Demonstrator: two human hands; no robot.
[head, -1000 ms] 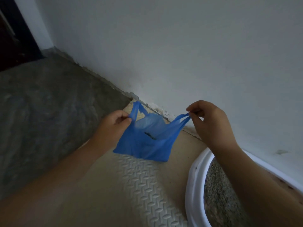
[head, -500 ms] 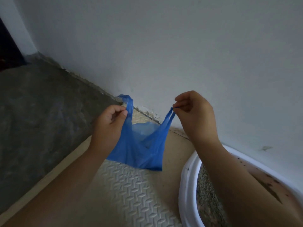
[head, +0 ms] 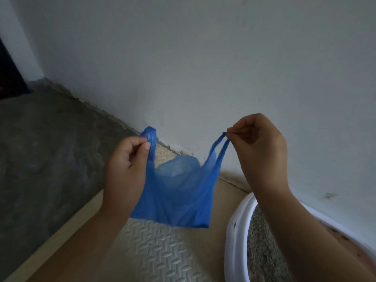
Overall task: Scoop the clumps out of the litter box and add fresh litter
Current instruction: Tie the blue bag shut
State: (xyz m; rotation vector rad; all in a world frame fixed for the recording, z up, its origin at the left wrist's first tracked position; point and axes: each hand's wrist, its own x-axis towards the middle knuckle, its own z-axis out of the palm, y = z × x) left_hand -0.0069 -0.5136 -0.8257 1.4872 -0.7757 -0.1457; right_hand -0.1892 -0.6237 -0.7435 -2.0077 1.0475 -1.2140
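The left hand (head: 126, 165) pinches one handle of a thin blue plastic bag (head: 179, 198) between the thumb and the curled forefinger. The top loop of this handle stands up just above the fingertips. The right hand (head: 261, 147) pinches the other handle: the thumb and the first fingers are pressed together on the very end of the strip, and the other fingers are curled into the palm. Between the two pinches the mouth of the bag is pulled open. The body of the bag hangs in the air below the fingers of both hands. Whether something lies inside the bag I cannot tell.

Below the right wrist, to the right of the hanging bag, is the white litter box (head: 237, 237). Only its rounded rim and a part of the inside show. Grey grainy litter (head: 262, 253) lies in it, partly hidden by the right forearm, and the far inner wall of the box carries brown stains. Under the bag and the left forearm lies a beige foam mat (head: 156, 259) with a pressed pattern. To the left of the left hand the floor (head: 46, 159) is dark grey. Behind the fingers of both hands rises a pale wall (head: 203, 68).
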